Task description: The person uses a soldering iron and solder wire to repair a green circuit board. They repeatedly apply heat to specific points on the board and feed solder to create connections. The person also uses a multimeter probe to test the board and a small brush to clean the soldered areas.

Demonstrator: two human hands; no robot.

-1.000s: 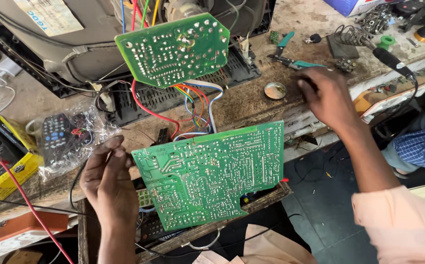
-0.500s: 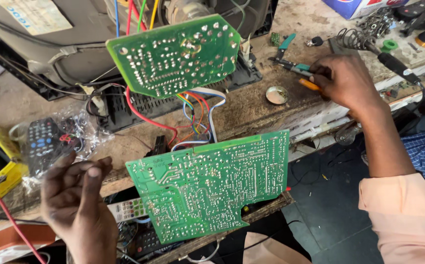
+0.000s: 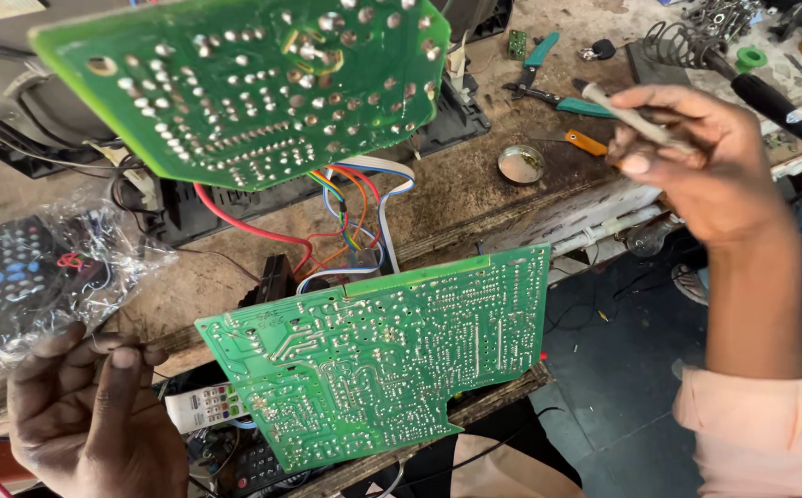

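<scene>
My right hand [image 3: 696,157] is raised above the desk's [image 3: 475,198] front edge, its grip closed on a thin grey tool [image 3: 636,120] that pokes out to the left past the fingertips. My left hand [image 3: 92,415] hangs low at the desk's near left corner, fingers loosely curled and apart, with nothing in them that I can see; its fingertips sit just under a crinkled clear bag [image 3: 50,267] holding a dark remote, and I can't tell if they touch it.

The lower board [image 3: 382,355] lies solder side up, overhanging the desk's front edge between my hands, well apart from each. Its right edge ends over the dark floor [image 3: 622,369], so there is free space between it and my right forearm. Coloured wires [image 3: 350,212] run from its top edge up to the upper board [image 3: 253,83], which tilts over the back of the desk and hides much of the left rear.

On the bare patch of desk right of the wires sits a small round tin [image 3: 521,163], with an orange-handled tool [image 3: 585,142] and teal pliers [image 3: 548,78] just behind it, all close under my right hand. A white remote [image 3: 202,406] peeks out below the lower board's left corner, beside my left hand.
</scene>
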